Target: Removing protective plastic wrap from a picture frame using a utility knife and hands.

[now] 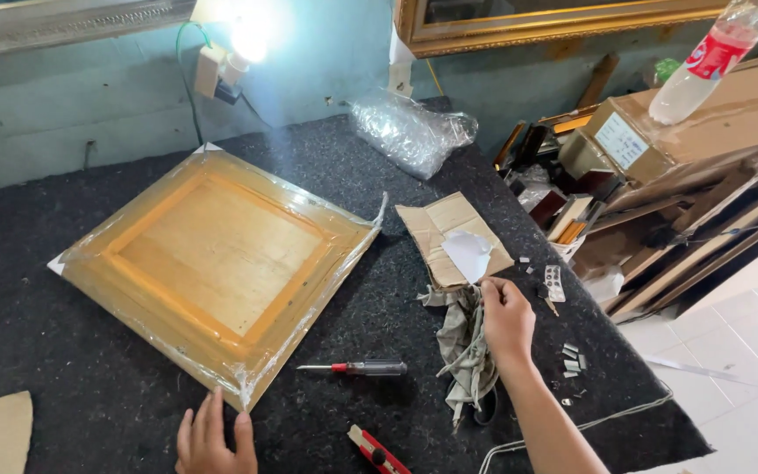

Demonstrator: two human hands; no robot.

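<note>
A dark, felt-like workbench [326, 175] stands against a pale blue-green wall, lit by a bright bare lamp [247, 39] near the top, with a gilt frame [563, 22] hanging above. To the right, boxes and frame mouldings are stacked, a plastic bottle [704, 66] resting on them. A square wooden picture frame [217, 263], wrapped in clear film, lies flat and turned like a diamond. The left hand [212, 439] rests flat and open on the bench, fingers spread, just beside the frame's lower corner. The right hand [506, 316] is well apart from the frame, fingers curled and pinching a grey rag [467, 351] beside a piece of cardboard [449, 237]. A red-handled screwdriver [357, 369] lies between the hands; a red utility knife [377, 452] sits near the bottom edge.
</note>
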